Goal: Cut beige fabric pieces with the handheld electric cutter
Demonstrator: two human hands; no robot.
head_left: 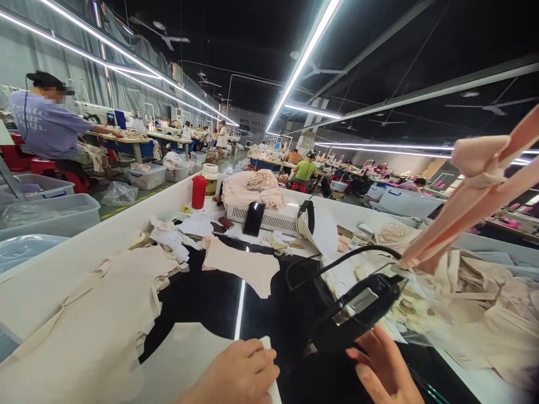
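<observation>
My left hand (242, 370) is at the bottom middle, its fingers curled over the white edge of a pale piece of fabric (185, 350) on the black tabletop (290, 325). My right hand (387, 365) is just below a black corded hand tool (357, 308) with a metal plate on its side. Its thumb and fingers are apart; whether a fingertip touches the tool I cannot tell. Knotted pink fabric strips (446, 224) suspend the tool, which hangs tilted. A separate cut piece of beige fabric (240, 264) lies farther back on the black surface.
Layered beige fabric (96, 308) covers the left side; more fabric (484, 303) is heaped right. At the back are a red flask (199, 192), a phone (254, 219) and a white vented box (286, 220). A person in purple (53, 123) sits at a sewing machine beyond the left rim.
</observation>
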